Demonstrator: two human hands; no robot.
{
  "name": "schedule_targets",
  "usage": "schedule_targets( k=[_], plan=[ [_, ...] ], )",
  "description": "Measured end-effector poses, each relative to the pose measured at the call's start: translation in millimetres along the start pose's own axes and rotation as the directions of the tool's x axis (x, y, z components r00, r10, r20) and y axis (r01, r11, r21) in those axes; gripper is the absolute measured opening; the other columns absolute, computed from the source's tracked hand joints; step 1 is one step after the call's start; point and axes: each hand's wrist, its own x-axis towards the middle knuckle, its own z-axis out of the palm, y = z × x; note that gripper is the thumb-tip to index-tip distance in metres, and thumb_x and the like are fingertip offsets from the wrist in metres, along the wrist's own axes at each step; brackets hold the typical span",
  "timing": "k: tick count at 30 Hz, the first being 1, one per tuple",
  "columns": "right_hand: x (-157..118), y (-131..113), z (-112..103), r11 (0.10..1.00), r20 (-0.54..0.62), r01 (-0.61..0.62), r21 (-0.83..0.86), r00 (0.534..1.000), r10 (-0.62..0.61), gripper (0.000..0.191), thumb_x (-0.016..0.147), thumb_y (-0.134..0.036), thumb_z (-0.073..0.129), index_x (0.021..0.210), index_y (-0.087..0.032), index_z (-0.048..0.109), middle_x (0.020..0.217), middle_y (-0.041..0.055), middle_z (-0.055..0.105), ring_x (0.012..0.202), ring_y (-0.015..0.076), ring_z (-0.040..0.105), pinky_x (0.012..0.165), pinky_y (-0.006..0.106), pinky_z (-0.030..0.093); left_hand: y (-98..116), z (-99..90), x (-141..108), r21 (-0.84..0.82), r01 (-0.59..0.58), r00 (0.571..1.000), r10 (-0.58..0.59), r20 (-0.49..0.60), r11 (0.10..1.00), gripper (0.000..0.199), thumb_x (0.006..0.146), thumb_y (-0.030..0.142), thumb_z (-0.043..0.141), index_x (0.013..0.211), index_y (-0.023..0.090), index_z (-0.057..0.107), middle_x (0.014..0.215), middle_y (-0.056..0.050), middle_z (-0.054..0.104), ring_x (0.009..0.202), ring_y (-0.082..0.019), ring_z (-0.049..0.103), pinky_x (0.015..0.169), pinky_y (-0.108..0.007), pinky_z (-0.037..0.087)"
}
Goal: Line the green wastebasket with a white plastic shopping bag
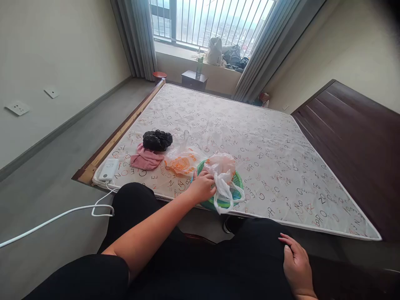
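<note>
A knotted white plastic bag with loose handles sits in a green mesh basket at the near edge of the mattress. My left hand reaches over the basket's left rim, fingers and thumb closed at the bag's left side; its exact grip is partly hidden. My right hand rests on my right thigh, fingers loosely stretched, holding nothing. Left of the basket lies a flattened clear plastic bag with an orange print. Beyond that are a pink cloth and a bunched black plastic bag.
The letter-printed mattress spans the middle, with a dark headboard at right. A white power strip sits on its near left corner, its cable trailing left. A nightstand with a bottle stands beneath the window.
</note>
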Motion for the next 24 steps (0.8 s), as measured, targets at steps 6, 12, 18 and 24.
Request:
schedule_targets(
  k=[6, 12, 18, 24],
  plan=[
    [2, -2, -2, 0.996, 0.01, -0.007, -0.089, 1.0, 0.008, 0.038, 0.094, -0.043, 0.042, 0.099, -0.019, 0.071, 0.12, 0.0128, 0.072, 0.113, 0.0362, 0.064, 0.098, 0.055, 0.046, -22, 18.4, -2, 0.019, -0.069, 0.972, 0.063, 0.226, 0.997, 0.025, 0.09, 0.035, 0.061, 0.089, 0.025, 0.084, 0.102, -0.013, 0.077, 0.114, -0.039, 0.062, 0.116, -0.069, 0.029],
    [36, -119, 12, 0.98, -0.05, 0.197, -0.032, 0.979, -0.198, 0.024, 0.101, -0.034, 0.048, 0.11, -0.02, 0.065, 0.124, 0.0134, 0.068, 0.119, 0.0318, 0.061, 0.105, 0.056, 0.047, -44, 4.5, 3, -0.095, -0.11, 0.986, 0.121, 0.118, 0.989, 0.026, 0.092, 0.035, 0.059, 0.083, 0.025, 0.081, 0.097, -0.01, 0.078, 0.109, -0.031, 0.067, 0.115, -0.055, 0.036],
    [110, -265, 80, 0.722, 0.318, 0.688, 0.069, 0.671, -0.67, 0.053, 0.092, -0.012, 0.055, 0.144, -0.025, 0.053, 0.166, 0.0078, 0.034, 0.156, 0.0324, 0.027, 0.122, 0.057, 0.036, -55, 9.6, 2, -0.115, -0.121, 0.981, 0.136, 0.136, 0.986, 0.027, 0.095, 0.037, 0.058, 0.093, 0.025, 0.082, 0.105, -0.011, 0.078, 0.11, -0.033, 0.068, 0.109, -0.056, 0.039],
    [187, -270, 147, 0.802, 0.557, 0.546, -0.242, 0.755, -0.345, 0.044, 0.096, -0.017, 0.059, 0.14, -0.017, 0.058, 0.165, 0.0175, 0.033, 0.151, 0.0404, 0.033, 0.114, 0.06, 0.042, -61, 15.3, 3, -0.059, -0.062, 0.986, 0.07, 0.15, 0.996, 0.028, 0.098, 0.035, 0.056, 0.094, 0.02, 0.08, 0.1, -0.013, 0.076, 0.104, -0.032, 0.069, 0.097, -0.048, 0.047]
  ],
)
